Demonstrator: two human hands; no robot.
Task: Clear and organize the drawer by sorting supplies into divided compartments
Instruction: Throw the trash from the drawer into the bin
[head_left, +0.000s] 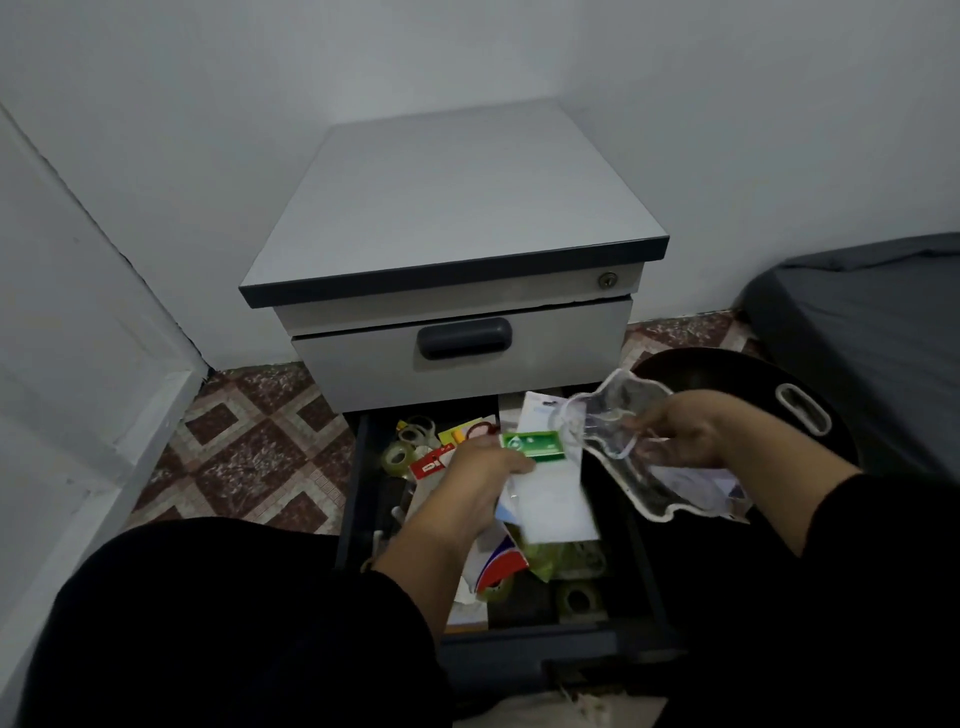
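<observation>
White walls surround a grey cabinet (457, 208) with its cluttered drawer (363, 467) open. Left hand (483, 478) holds white packets (550, 499) and a green box (532, 446); right hand (680, 436) grips a clear plastic pouch (623, 415)

A pale grey wall (208, 104) fills the upper part of the frame and meets a white panelled door (67, 374) at the far left. Below them, at centre left, runs a tiled floor (249, 457) patterned in dark red and beige diamonds; a strip of it shows again at the right, just under the wall. A bed with a dark grey cover (872, 332) occupies the right edge of the frame. Just beside it, lower and nearer the centre, sits a round black tray-like object (727, 374) with a pale oval handle slot (804, 409) near its rim.
</observation>
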